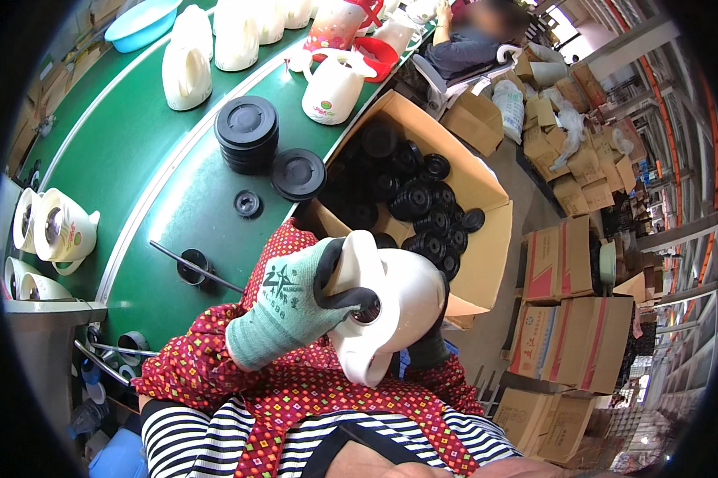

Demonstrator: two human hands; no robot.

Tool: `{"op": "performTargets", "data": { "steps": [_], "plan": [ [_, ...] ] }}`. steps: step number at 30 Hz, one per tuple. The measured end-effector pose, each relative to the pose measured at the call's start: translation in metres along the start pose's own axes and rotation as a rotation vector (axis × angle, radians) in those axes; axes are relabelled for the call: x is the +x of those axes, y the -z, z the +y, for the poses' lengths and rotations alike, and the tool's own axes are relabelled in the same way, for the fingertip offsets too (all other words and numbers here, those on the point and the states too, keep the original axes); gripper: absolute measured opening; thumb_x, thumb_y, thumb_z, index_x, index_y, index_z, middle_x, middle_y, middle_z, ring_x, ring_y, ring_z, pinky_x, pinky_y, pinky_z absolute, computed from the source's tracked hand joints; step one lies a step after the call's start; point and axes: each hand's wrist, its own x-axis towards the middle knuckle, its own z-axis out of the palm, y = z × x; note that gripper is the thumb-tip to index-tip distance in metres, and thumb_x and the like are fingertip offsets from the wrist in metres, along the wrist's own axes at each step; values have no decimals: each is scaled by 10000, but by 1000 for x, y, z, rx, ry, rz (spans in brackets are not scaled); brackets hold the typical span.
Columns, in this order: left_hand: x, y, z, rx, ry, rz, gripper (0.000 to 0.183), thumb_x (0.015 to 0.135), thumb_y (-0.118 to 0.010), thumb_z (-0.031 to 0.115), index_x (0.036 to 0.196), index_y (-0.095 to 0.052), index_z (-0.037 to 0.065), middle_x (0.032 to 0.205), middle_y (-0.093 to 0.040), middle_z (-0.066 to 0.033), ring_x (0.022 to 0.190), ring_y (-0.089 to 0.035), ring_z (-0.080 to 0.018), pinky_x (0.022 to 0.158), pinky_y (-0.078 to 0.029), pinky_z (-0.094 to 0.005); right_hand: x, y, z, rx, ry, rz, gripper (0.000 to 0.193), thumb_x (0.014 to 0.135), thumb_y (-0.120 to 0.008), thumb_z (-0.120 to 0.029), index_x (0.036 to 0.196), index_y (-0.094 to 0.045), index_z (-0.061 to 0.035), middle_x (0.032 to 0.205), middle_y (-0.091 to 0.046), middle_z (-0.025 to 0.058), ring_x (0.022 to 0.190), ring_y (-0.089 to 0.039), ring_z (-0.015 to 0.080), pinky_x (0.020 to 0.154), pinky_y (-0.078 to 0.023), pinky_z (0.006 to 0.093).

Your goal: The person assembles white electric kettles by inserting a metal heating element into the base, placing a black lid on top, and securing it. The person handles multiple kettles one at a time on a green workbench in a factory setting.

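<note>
A white plastic thermos jug body [413, 299] lies tilted in front of my chest, its round opening toward me. My left hand [287, 295], in a green and black work glove, is closed on the jug's neck and handle side, with the thumb at the opening. My right hand [428, 350], in a dark glove, is wrapped round the jug's far right side; its fingers are mostly hidden behind the jug. Beyond my left hand, a black ring [194, 267] and a metal rod [164, 253] lie on the green bench [148, 215].
Black round bases [247, 127] stand stacked on the bench beside a small black cap [247, 204]. A cardboard box [478, 191] of black parts adjoins the bench edge. White jugs [335, 88] stand farther back and at left. Another person [470, 48] sits beyond. Cartons [566, 342] line the right.
</note>
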Motion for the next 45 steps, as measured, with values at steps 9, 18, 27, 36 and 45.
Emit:
{"op": "performTargets", "data": {
  "steps": [9, 18, 27, 36, 45],
  "plan": [
    [-25, 1, 9, -185, -81, -56, 1027, 581, -1032, 464, 1385, -551, 43, 1605, -281, -457, 1557, -234, -567, 1245, -281, -571, 8, -16, 11, 28, -44, -15, 809, 1046, -567, -518, 1643, -295, -46, 1667, -360, 159, 1517, -369, 310, 1231, -349, 477],
    [-36, -17, 6, -3, -135, 17, 587, 685, -967, 331, 1149, -719, 71, 1639, -171, -471, 1540, -205, -629, 1244, -239, -620, 7, -23, 13, 25, -56, -20, 859, 1029, -582, -548, 1653, -274, -43, 1682, -330, 163, 1534, -341, 312, 1238, -334, 475],
    [-23, -11, 1, -98, -85, 46, 984, 662, -1013, 379, 1398, -439, 69, 1645, -203, -421, 1566, -230, -537, 1241, -267, -593, 19, -13, 8, 5, -33, -10, 910, 1013, -597, -577, 1663, -254, -40, 1697, -301, 166, 1551, -313, 314, 1245, -318, 474],
    [-18, -17, -18, 15, -80, 51, 1451, 615, -1024, 477, 1638, -153, -71, 1582, -426, -293, 1428, -507, -390, 1181, -412, -489, 24, -27, 24, 26, -127, -53, 962, 996, -611, -607, 1672, -233, -36, 1712, -272, 170, 1567, -285, 316, 1251, -303, 472],
    [-3, 35, -19, -280, 134, -231, 1435, 559, -1051, 361, 1632, -204, -75, 1576, -435, -245, 1432, -485, -358, 1177, -421, -469, 23, -30, -4, -110, -262, -67, 1013, 980, -626, -636, 1682, -213, -33, 1727, -243, 173, 1584, -257, 318, 1258, -287, 471]
  ]
}}
